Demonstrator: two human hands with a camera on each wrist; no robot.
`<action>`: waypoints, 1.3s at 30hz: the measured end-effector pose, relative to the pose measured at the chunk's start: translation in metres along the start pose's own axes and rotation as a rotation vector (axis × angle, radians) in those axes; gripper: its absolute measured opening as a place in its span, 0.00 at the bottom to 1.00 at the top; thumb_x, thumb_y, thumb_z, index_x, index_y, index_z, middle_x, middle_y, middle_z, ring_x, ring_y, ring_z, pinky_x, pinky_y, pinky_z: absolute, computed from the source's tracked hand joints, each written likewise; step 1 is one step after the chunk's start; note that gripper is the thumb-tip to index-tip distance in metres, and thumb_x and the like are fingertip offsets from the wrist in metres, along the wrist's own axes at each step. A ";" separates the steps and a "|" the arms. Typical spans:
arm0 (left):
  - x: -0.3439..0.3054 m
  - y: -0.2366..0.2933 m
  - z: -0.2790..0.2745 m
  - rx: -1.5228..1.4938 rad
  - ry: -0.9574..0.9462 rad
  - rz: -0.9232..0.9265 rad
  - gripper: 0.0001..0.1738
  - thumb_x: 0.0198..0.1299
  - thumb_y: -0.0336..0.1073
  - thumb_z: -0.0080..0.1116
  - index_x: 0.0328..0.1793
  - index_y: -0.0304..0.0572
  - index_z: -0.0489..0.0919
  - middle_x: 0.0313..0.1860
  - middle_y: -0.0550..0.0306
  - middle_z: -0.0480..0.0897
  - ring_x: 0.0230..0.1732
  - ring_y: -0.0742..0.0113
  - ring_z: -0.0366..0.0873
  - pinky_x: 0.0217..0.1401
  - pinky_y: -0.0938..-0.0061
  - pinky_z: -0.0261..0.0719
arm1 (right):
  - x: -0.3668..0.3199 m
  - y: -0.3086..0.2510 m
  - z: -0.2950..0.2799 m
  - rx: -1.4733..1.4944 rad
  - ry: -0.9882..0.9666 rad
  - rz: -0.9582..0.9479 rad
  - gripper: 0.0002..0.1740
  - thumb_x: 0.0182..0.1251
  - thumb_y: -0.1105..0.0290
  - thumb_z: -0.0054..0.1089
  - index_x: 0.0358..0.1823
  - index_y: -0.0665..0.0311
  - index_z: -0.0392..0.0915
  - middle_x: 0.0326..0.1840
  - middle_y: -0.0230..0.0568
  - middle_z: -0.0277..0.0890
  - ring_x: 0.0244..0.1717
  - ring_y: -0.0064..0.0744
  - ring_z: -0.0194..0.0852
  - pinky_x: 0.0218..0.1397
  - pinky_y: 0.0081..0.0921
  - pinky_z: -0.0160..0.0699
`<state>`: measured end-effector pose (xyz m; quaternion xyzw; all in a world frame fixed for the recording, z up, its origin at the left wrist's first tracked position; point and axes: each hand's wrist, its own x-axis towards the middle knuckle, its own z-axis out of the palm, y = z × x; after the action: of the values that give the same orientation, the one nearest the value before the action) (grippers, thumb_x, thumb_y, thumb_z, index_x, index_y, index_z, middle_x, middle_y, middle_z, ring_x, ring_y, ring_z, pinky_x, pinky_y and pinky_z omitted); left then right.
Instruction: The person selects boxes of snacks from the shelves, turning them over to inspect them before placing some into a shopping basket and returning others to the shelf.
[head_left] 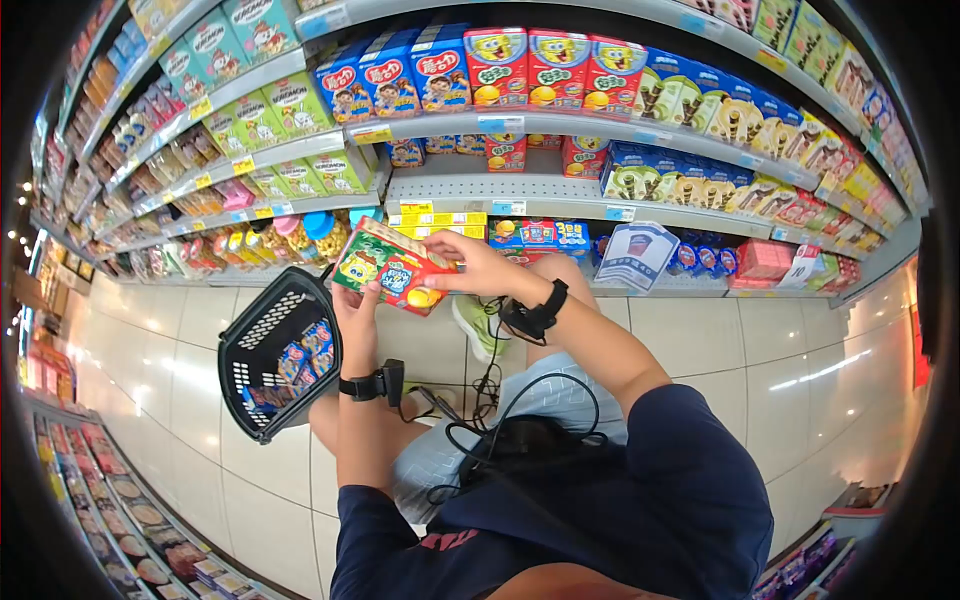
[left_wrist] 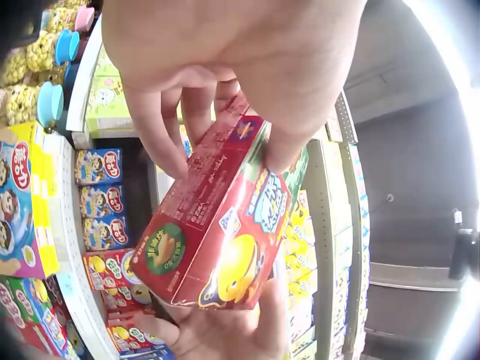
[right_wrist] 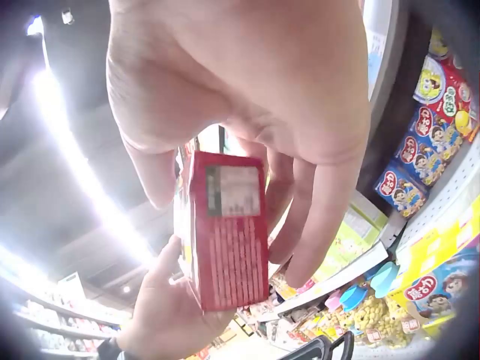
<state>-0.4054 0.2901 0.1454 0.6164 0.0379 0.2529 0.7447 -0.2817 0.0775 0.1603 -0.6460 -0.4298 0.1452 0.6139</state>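
Observation:
A red and green snack box [head_left: 388,268] with a yellow cartoon character on its front is held between both hands in the head view. My left hand [head_left: 356,308] grips its lower left end, thumb on the front. At the other end my right hand [head_left: 478,266] holds the box, fingers over its top edge. The left wrist view shows a red side panel [left_wrist: 199,191] with small print, the left thumb on the front and its fingers across the side. In the right wrist view, a narrow red end [right_wrist: 236,262] with a pale printed patch faces the camera.
A black shopping basket [head_left: 262,428] with several blue snack packs [head_left: 300,360] stands on the tiled floor at left. Shelves [head_left: 440,188] of boxed snacks rise ahead. A paper sign [head_left: 636,256] hangs at the lower shelf. Black cables [head_left: 490,385] lie across the person's lap.

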 end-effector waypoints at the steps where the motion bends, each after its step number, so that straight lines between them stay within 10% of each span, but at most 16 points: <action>1: -0.003 0.002 0.006 -0.057 0.025 -0.058 0.32 0.66 0.30 0.64 0.72 0.36 0.62 0.62 0.52 0.77 0.60 0.65 0.77 0.60 0.70 0.79 | -0.011 0.000 -0.006 -0.091 -0.012 0.013 0.41 0.58 0.56 0.78 0.66 0.70 0.68 0.57 0.45 0.79 0.52 0.33 0.81 0.58 0.30 0.79; 9: -0.014 0.001 0.036 -0.220 -0.003 -0.094 0.31 0.67 0.28 0.60 0.72 0.44 0.58 0.64 0.50 0.76 0.61 0.55 0.79 0.59 0.53 0.83 | -0.039 -0.006 -0.022 0.130 0.127 0.097 0.33 0.61 0.66 0.75 0.63 0.72 0.71 0.56 0.40 0.77 0.48 0.21 0.76 0.52 0.25 0.80; 21: -0.024 -0.019 -0.016 -0.076 0.109 -0.266 0.22 0.68 0.33 0.59 0.65 0.42 0.67 0.57 0.58 0.80 0.53 0.72 0.81 0.47 0.72 0.85 | 0.007 0.050 -0.003 0.360 0.056 0.198 0.22 0.66 0.73 0.68 0.59 0.71 0.74 0.51 0.37 0.79 0.50 0.23 0.76 0.55 0.24 0.77; 25: -0.027 -0.007 -0.020 0.003 0.172 -0.119 0.26 0.60 0.23 0.63 0.64 0.43 0.68 0.56 0.57 0.79 0.55 0.69 0.79 0.51 0.71 0.83 | 0.015 0.073 0.013 0.311 0.037 0.133 0.31 0.66 0.73 0.66 0.69 0.72 0.66 0.62 0.44 0.75 0.60 0.30 0.75 0.61 0.29 0.76; 29: -0.024 0.006 -0.026 0.663 0.163 0.455 0.27 0.44 0.16 0.64 0.53 0.44 0.78 0.53 0.49 0.80 0.59 0.53 0.77 0.47 0.67 0.80 | 0.021 0.068 0.016 0.436 0.003 0.368 0.33 0.74 0.63 0.58 0.75 0.66 0.58 0.70 0.50 0.69 0.66 0.43 0.74 0.60 0.42 0.80; 32: -0.029 0.020 -0.021 1.042 0.031 0.711 0.24 0.36 0.14 0.61 0.41 0.46 0.82 0.56 0.51 0.78 0.56 0.48 0.77 0.47 0.66 0.80 | 0.023 0.065 0.018 1.064 -0.219 0.474 0.35 0.79 0.50 0.48 0.78 0.59 0.53 0.68 0.52 0.70 0.59 0.50 0.80 0.50 0.51 0.86; 39: -0.047 0.008 -0.018 0.852 0.023 0.595 0.23 0.42 0.14 0.64 0.45 0.45 0.82 0.66 0.43 0.71 0.65 0.45 0.74 0.58 0.60 0.83 | 0.028 0.049 0.035 0.816 0.001 0.476 0.32 0.77 0.58 0.54 0.77 0.58 0.56 0.62 0.45 0.76 0.54 0.39 0.82 0.46 0.43 0.89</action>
<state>-0.4554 0.2872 0.1371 0.8461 -0.0312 0.4226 0.3232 -0.2719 0.1274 0.1172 -0.4326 -0.1773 0.4388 0.7674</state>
